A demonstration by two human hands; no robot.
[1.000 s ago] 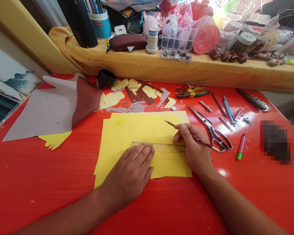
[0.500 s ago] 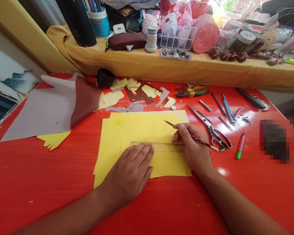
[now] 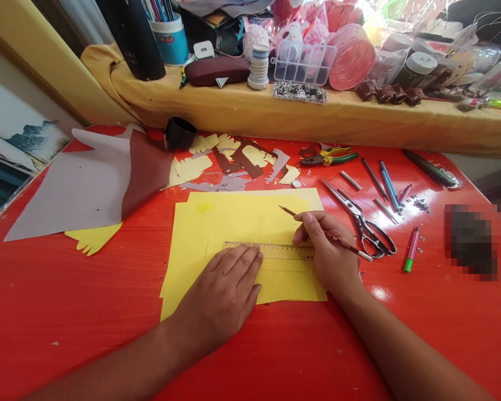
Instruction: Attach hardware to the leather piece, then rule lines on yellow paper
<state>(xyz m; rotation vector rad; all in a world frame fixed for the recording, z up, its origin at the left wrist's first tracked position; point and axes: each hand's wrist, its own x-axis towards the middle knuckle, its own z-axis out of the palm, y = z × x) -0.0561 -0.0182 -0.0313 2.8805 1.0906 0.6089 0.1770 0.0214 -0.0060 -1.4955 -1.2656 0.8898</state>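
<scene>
Flat across a clear ruler (image 3: 286,251) lies my left hand (image 3: 229,289), its fingers stretched out and close together. The ruler rests on yellow sheets (image 3: 242,220), where faint pencil lines show below it. My right hand (image 3: 329,253) is closed around a dark red pencil (image 3: 344,243), whose sharpened tip points up and left, seemingly a little above the paper. The side of this hand rests by the ruler's right end and hides it. Large silver scissors (image 3: 361,220) lie just beyond my right hand, with their handles toward me.
Paper scraps (image 3: 237,156) lie along the back of the red table (image 3: 87,312). Grey and brown sheets (image 3: 79,178) cover its left side, near a black cup (image 3: 181,132). Pliers (image 3: 329,156), pens (image 3: 388,184) and a pink-green marker (image 3: 411,249) lie right. A cluttered ledge (image 3: 234,111) runs behind.
</scene>
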